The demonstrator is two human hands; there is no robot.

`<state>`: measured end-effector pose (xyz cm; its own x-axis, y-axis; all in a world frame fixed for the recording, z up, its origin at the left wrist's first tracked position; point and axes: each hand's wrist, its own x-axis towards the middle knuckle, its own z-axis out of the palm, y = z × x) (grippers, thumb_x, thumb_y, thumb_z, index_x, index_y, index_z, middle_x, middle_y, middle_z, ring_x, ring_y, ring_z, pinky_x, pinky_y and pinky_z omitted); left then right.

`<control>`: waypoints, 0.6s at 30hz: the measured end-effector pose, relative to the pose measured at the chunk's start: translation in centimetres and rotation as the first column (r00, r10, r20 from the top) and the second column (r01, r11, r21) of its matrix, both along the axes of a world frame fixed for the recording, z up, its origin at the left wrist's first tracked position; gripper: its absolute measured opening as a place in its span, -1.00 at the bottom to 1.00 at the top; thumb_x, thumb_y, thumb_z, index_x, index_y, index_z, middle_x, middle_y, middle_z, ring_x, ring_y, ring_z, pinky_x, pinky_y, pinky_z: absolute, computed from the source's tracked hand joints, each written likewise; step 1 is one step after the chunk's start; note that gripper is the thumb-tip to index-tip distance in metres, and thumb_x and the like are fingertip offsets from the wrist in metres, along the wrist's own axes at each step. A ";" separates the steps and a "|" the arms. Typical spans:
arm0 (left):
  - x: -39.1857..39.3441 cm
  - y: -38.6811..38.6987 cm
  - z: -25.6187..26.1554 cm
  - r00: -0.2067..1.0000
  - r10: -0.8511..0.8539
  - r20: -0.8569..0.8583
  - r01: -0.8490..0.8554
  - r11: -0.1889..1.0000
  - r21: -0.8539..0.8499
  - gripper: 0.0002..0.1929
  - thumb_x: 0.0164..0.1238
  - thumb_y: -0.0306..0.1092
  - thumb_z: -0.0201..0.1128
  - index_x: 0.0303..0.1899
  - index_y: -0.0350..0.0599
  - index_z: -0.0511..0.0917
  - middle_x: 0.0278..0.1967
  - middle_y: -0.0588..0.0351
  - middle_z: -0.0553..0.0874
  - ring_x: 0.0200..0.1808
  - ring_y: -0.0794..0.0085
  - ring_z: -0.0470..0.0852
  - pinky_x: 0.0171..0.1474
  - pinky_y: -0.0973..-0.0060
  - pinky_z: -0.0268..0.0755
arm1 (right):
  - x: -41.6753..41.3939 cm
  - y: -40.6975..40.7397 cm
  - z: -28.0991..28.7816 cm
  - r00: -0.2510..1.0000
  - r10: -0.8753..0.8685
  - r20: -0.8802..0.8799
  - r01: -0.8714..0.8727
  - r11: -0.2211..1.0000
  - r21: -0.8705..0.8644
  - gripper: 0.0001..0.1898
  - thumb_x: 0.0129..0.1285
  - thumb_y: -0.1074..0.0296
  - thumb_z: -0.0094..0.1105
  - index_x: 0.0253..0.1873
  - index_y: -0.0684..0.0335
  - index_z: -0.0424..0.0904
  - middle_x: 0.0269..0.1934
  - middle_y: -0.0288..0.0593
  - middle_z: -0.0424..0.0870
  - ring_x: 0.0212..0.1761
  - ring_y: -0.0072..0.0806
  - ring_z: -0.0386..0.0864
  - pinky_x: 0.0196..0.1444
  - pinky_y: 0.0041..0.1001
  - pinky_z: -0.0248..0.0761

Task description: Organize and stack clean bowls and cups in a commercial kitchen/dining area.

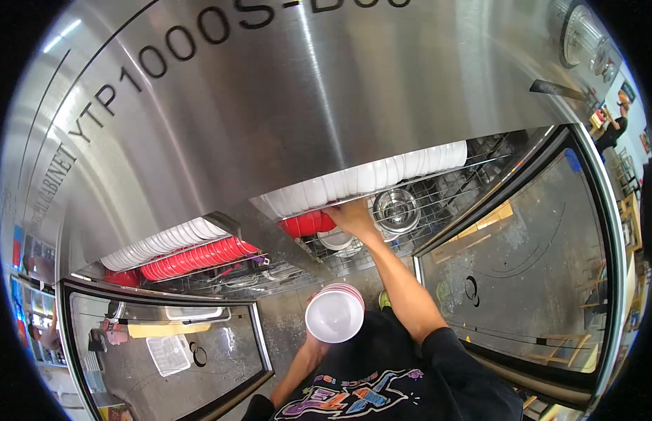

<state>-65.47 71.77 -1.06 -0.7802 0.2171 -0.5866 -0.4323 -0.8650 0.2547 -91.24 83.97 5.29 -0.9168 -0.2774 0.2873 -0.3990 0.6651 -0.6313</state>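
My left hand [316, 344] holds a short stack of bowls [335, 317], white inside with red outsides, in front of my chest. Reaching into the steel cabinet, my right hand [351, 217] is at the red bowls [307, 223] on the rack below the upper shelf; its fingertips are partly hidden, so its grip cannot be told. Above it stands a long row of white bowls [368, 176]. To the right of that hand are stacked metal bowls [397, 210], and below it lie white bowls [336, 238].
Glass cabinet doors stand open at the left [168, 294] and right [610, 252]. The left section holds rows of white bowls [163, 244] and red bowls [199, 258] on wire shelves. A steel front panel [284, 105] overhangs the shelves. A person [613, 131] is far off at the right.
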 end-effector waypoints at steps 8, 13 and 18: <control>-0.3 2.1 2.8 1.000 0.006 0.007 -0.004 0.971 -0.238 -0.43 0.54 0.19 -0.09 0.20 -0.07 0.56 0.11 0.05 0.71 0.14 0.20 0.68 0.27 0.19 0.52 | 0.3 0.6 2.1 0.770 0.392 0.504 0.034 0.763 -0.645 -0.46 0.35 0.08 0.25 0.25 0.40 0.54 0.27 0.06 0.57 0.30 -0.19 0.52 0.37 -0.34 0.29; -1.5 2.1 2.9 0.999 -0.049 0.008 0.050 0.996 -0.078 -0.40 0.55 0.20 -0.13 0.16 -0.13 0.58 0.05 0.01 0.73 0.07 0.21 0.71 0.21 0.22 0.55 | -0.1 0.1 2.6 0.544 0.567 0.619 -0.104 0.777 -0.621 -0.48 0.44 0.06 0.15 0.29 0.37 0.53 0.16 -0.04 0.66 0.17 -0.38 0.59 0.24 -0.45 0.38; -1.9 3.1 4.5 0.999 -0.007 0.032 0.013 0.981 -0.193 -0.39 0.55 0.21 -0.14 0.15 -0.15 0.59 0.04 -0.02 0.73 0.04 0.19 0.72 0.19 0.22 0.56 | -1.6 -0.9 1.0 0.634 0.452 0.628 -0.357 0.891 -0.280 -0.50 0.47 -0.01 0.05 0.29 0.25 0.57 0.11 -0.06 0.68 0.14 -0.38 0.60 0.24 -0.41 0.38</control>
<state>-67.33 74.83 3.42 -0.7595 0.1052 -0.6419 -0.4511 -0.7962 0.4032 -92.82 83.12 6.32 -0.6793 -0.6746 -0.2889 -0.0578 0.4416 -0.8953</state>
